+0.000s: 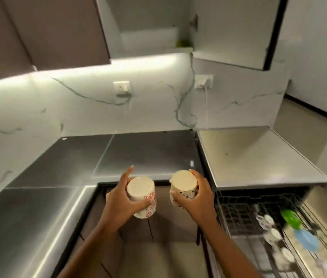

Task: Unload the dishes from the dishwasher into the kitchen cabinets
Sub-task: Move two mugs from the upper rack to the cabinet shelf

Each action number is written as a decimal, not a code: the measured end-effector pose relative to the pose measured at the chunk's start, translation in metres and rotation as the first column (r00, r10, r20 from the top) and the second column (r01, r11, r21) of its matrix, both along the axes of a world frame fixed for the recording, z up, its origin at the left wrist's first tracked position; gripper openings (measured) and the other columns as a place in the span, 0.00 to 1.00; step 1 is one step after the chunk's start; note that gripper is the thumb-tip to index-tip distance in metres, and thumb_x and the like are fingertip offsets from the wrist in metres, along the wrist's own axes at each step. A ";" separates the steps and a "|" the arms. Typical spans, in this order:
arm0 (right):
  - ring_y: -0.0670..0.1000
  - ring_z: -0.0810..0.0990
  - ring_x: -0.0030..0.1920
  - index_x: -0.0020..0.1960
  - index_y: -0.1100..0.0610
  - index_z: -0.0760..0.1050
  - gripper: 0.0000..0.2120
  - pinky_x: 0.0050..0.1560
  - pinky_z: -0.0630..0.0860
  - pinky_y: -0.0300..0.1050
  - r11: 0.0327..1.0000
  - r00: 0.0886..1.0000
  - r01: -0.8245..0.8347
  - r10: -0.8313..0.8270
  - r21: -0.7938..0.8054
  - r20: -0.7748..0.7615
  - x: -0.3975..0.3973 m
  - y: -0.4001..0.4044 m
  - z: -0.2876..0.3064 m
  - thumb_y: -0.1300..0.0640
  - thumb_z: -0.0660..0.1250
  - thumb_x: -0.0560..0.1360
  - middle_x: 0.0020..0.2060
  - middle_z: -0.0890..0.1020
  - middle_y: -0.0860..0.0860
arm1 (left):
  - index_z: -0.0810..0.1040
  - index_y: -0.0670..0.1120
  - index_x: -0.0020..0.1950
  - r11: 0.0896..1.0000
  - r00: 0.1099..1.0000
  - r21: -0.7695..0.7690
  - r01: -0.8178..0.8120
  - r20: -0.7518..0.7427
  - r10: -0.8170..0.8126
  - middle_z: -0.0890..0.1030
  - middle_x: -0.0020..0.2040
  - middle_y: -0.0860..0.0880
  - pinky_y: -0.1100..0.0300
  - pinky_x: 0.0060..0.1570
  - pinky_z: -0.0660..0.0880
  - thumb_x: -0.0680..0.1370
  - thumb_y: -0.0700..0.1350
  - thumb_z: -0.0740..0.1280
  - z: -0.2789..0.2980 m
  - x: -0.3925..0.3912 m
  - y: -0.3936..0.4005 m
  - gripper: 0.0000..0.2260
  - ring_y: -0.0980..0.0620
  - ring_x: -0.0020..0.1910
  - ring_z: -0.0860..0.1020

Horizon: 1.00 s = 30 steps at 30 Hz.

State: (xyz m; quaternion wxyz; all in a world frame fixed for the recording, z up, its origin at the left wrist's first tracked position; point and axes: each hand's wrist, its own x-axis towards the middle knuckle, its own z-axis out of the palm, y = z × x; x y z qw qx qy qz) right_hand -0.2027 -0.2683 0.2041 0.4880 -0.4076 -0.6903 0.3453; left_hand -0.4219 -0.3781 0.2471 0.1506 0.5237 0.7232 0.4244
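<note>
Cups in both hands, held bottoms-up toward the camera over the gap in front of the counter (38,217). Left hand (121,199) clamped round red-flowered cup (143,197), thumb across the patterned side, index finger sticking up free, base facing up, long axis tipped slightly toward the viewer. Right hand (194,194) clamped round dark-patterned cup (183,186), fingers over the far side, thumb on the near rim area, same inverted tilt. Cups near each other, not touching. Open upper cabinet (228,31) well above and slightly right of both hands, door swung out, something green on the shelf inside; right hand nearer to it. Likely next: lift both cups up and forward, turning them as needed. Dishwasher rack (258,227) pulled out low at right, more cups, green and blue pieces left in it, blurred.
</note>
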 end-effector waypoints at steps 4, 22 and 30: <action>0.45 0.76 0.57 0.68 0.45 0.70 0.39 0.55 0.74 0.39 0.995 0.996 -0.081 0.078 0.061 0.048 -0.052 0.027 0.066 0.41 0.80 0.61 0.57 0.76 0.45 | 0.70 0.66 0.65 0.994 0.990 0.070 -0.086 -0.106 0.093 0.79 0.53 0.63 0.48 0.58 0.78 0.55 0.68 0.76 0.058 -0.051 0.011 0.40 0.58 0.55 0.78; 0.51 0.81 0.49 0.63 0.48 0.69 0.37 0.46 0.81 0.48 0.978 0.995 -0.066 0.079 0.200 -0.057 -0.201 0.267 0.319 0.41 0.81 0.60 0.48 0.80 0.48 | 0.77 0.56 0.64 0.952 0.956 0.266 -0.150 -0.206 0.208 0.82 0.55 0.56 0.46 0.59 0.77 0.55 0.71 0.75 0.289 -0.195 0.240 0.40 0.51 0.54 0.80; 0.48 0.81 0.48 0.61 0.46 0.73 0.32 0.43 0.80 0.45 0.954 0.979 -0.079 0.128 0.289 -0.156 -0.248 0.382 0.392 0.43 0.81 0.61 0.48 0.81 0.46 | 0.78 0.49 0.64 0.888 0.965 0.449 -0.104 -0.172 0.200 0.82 0.55 0.52 0.53 0.50 0.82 0.53 0.69 0.75 0.385 -0.242 0.364 0.44 0.53 0.49 0.82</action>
